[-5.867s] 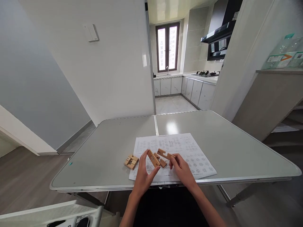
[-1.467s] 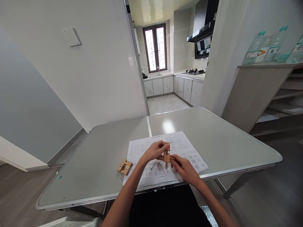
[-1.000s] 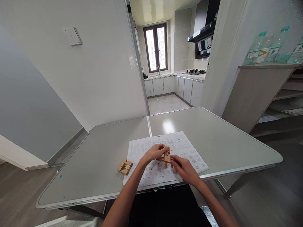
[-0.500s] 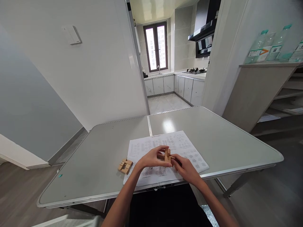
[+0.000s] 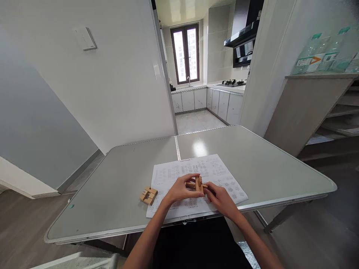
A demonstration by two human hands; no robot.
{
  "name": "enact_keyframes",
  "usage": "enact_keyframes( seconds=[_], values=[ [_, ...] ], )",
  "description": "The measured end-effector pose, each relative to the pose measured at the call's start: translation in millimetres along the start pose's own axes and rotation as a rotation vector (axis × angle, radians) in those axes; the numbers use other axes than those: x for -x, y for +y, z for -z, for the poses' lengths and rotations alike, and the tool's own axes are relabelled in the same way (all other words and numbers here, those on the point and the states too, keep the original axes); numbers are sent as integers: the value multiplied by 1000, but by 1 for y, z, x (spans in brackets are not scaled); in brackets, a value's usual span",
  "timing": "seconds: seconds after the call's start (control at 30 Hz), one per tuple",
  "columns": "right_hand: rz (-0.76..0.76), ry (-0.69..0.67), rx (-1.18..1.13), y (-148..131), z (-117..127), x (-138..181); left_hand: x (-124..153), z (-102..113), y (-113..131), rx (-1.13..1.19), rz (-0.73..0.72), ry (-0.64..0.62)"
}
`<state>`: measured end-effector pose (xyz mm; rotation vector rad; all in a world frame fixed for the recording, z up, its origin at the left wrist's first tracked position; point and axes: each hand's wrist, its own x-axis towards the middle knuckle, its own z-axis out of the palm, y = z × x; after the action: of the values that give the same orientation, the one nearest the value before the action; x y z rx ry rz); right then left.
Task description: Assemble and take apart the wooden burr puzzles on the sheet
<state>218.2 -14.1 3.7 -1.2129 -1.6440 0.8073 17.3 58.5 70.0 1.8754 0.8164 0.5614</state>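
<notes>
Just above a printed sheet (image 5: 168,173), my left hand (image 5: 181,189) grips a small wooden puzzle (image 5: 199,184) made of interlocked pieces, thumb below and fingers above. My right hand (image 5: 220,200) is closed at the puzzle's right side, its fingertips on a thin wooden piece (image 5: 205,186) that sticks out there. Part of the puzzle is hidden behind the fingers. On the table at the sheet's left edge lies a second group of wooden blocks (image 5: 149,195), fitted together around a gap. Rows of small line drawings cover the sheet.
The pale grey table (image 5: 120,179) has a metal rim and a seam down its middle. A small green bit (image 5: 72,206) lies near its left edge. Clear plastic bottles (image 5: 308,54) stand on a cabinet (image 5: 303,108) at right. A doorway behind opens onto a kitchen.
Both hands stay in nearly the same place with the wooden puzzle between them. The view has shifted very slightly; the blocks on the table have not moved.
</notes>
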Motion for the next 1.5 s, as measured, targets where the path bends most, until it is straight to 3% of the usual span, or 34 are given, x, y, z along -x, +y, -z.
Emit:
enact_keyframes(
  seconds=[0.97, 1.17, 1.5],
  values=[
    [-16, -8, 14, -1, -1, 1, 11, 5, -21, -51, -55, 78],
    [-23, -22, 13, -2, 0, 2, 15, 9, -15, -59, -52, 65],
    [-59, -28, -17, -5, -1, 3, 51, 10, -18, -179, 3, 178]
  ],
)
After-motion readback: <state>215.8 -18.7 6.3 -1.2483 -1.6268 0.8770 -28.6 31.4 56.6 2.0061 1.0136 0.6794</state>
